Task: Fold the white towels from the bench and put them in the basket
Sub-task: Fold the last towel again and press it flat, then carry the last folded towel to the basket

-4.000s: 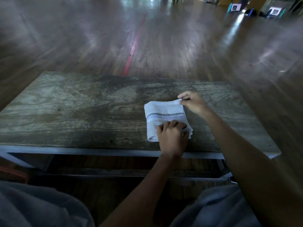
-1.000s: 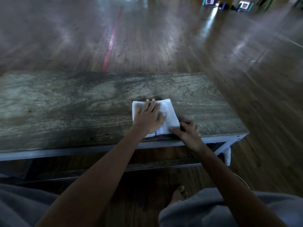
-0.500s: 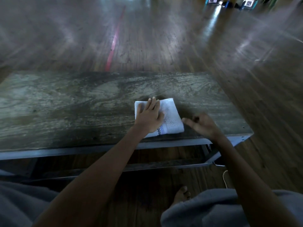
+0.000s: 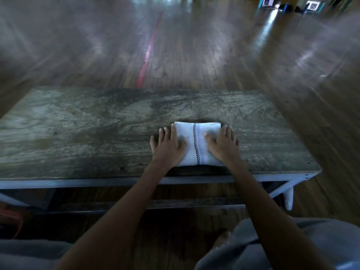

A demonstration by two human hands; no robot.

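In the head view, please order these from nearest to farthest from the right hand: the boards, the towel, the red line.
1. The towel: directly under the right hand, on the bench.
2. The red line: beyond the bench, to the left of the hand.
3. The boards: far back, at the upper right.

floor (image 4: 194, 55): glossy wood planks | red line (image 4: 148, 51): runs away along floor | far right: two small framed signs (image 4: 267, 1), possibly markers
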